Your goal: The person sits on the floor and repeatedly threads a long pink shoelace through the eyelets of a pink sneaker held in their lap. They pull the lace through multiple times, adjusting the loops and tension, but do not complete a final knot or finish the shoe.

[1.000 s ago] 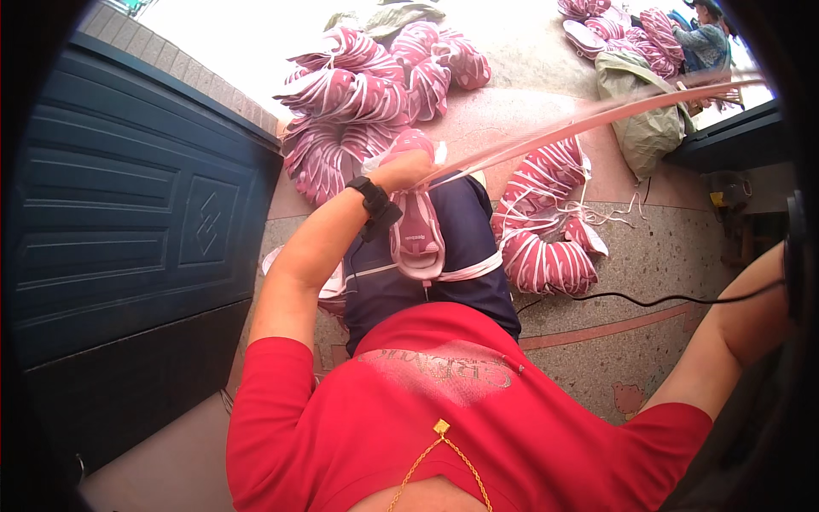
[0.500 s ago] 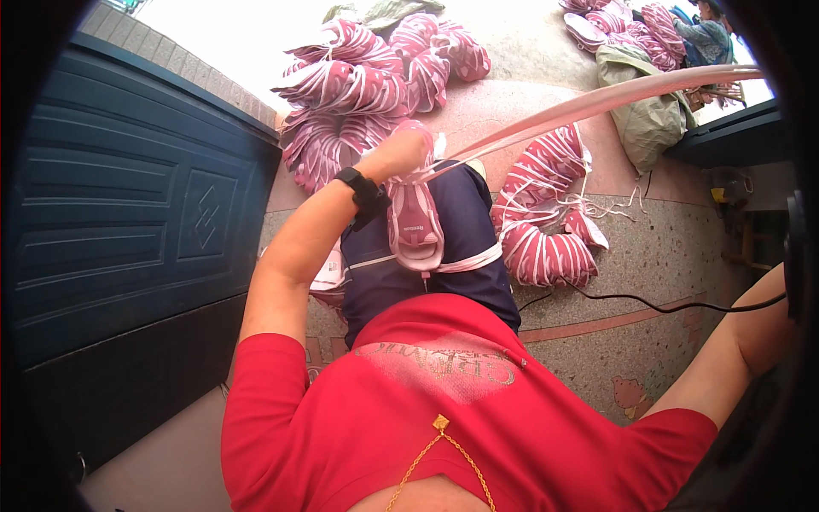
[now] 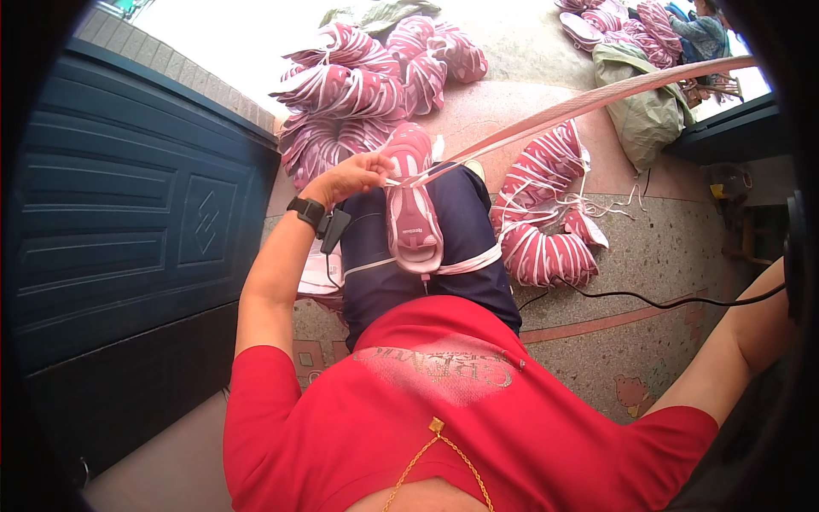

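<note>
A pink and white shoe upper (image 3: 414, 213) lies lengthwise on my lap, between my thighs in dark trousers. My left hand (image 3: 363, 175) is at its left edge, with thumb and fingers pinched together on a pale lace close to the eyelets. From the upper, a bundle of long pink laces (image 3: 597, 101) stretches taut up to the right edge of the picture. My right arm (image 3: 742, 341) reaches out to the right, where the hand is lost past the dark rim. A white band (image 3: 469, 260) runs round my thighs beneath the upper's near end.
Bundles of similar uppers (image 3: 350, 94) are heaped on the floor ahead, and a curved bundle (image 3: 546, 213) lies right of my knees. A green sack (image 3: 640, 111) stands farther right, near another person (image 3: 704, 38). A blue door (image 3: 136, 196) closes off the left. A black cable (image 3: 665, 303) crosses on the right.
My left hand has moved left and nearer to me, off the upper's far end, uncovering it. The laces still stretch to the right. My right arm has hardly moved.
</note>
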A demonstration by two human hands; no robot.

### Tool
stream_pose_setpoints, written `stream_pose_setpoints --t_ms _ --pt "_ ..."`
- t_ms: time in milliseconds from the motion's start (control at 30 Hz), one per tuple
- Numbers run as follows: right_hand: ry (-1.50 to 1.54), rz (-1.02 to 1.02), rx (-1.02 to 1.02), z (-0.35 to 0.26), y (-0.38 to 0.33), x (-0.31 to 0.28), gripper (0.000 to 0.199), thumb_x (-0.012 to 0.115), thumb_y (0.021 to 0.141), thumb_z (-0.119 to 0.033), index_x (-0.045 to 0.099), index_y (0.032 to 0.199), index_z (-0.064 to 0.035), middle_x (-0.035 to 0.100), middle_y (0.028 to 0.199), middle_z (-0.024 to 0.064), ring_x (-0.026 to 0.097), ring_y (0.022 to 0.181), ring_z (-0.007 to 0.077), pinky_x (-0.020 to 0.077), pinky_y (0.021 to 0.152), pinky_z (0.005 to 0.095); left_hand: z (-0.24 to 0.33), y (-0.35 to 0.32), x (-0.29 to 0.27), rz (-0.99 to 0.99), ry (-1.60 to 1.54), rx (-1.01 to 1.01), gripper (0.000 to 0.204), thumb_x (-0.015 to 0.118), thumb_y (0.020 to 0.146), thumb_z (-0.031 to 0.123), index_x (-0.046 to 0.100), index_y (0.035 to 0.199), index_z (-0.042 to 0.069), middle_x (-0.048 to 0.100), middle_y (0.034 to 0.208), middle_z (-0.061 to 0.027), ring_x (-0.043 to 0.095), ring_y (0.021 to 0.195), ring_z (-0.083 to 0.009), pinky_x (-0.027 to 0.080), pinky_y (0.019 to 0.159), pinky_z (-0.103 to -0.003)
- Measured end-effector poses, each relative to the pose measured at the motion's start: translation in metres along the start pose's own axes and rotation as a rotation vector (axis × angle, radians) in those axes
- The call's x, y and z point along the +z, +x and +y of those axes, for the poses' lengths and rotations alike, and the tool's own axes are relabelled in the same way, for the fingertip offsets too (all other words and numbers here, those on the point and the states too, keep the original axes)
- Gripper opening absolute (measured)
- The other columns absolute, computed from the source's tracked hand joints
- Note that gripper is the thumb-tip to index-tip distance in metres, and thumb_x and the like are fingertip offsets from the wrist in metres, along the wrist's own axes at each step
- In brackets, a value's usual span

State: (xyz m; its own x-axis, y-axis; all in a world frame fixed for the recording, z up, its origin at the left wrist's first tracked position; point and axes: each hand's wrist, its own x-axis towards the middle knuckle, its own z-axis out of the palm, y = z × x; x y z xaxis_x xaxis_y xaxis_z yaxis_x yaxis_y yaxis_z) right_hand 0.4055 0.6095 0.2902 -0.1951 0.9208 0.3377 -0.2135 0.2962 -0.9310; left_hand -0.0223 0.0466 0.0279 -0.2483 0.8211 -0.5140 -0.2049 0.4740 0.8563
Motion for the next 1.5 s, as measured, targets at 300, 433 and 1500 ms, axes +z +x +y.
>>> stream_pose_setpoints --t_ms 300,433,1500 --pt "-0.026 0.011 0.011 0.001 0.001 -0.004 0.015 0.053 0.093 -0.013 0.059 0.096 0.0004 0.061 0.087 0.0044 0.057 0.083 0.0131 0.0462 0.083 0.0254 0.038 0.051 0.058 0.209 1.200 0.211 0.026 0.069 0.073 0.027 0.070 0.081 0.003 0.067 0.079 -0.0164 0.066 0.078 -0.0324 0.052 0.068 -0.040" --pt "-0.033 0.013 0.013 0.005 0.004 -0.006 0.015 0.053 0.093 -0.013 0.059 0.097 0.0006 0.061 0.087 0.0042 0.057 0.083 0.0129 0.0462 0.083 0.0251 0.042 0.068 0.082 0.122 1.501 0.147 0.022 0.067 0.068 0.021 0.071 0.081 0.004 0.067 0.081 -0.0190 0.067 0.079 -0.0346 0.053 0.070 -0.043" --pt "-0.025 0.039 0.049 0.025 0.067 -0.004 0.020 0.054 0.094 -0.014 0.059 0.104 0.0019 0.060 0.090 0.0029 0.055 0.087 0.0111 0.0461 0.080 0.0222 0.085 -0.058 0.034 0.207 0.338 0.695 0.020 0.056 0.088 0.016 0.068 0.086 -0.001 0.063 0.084 -0.0087 0.060 0.085 -0.0169 0.046 0.080 -0.030"
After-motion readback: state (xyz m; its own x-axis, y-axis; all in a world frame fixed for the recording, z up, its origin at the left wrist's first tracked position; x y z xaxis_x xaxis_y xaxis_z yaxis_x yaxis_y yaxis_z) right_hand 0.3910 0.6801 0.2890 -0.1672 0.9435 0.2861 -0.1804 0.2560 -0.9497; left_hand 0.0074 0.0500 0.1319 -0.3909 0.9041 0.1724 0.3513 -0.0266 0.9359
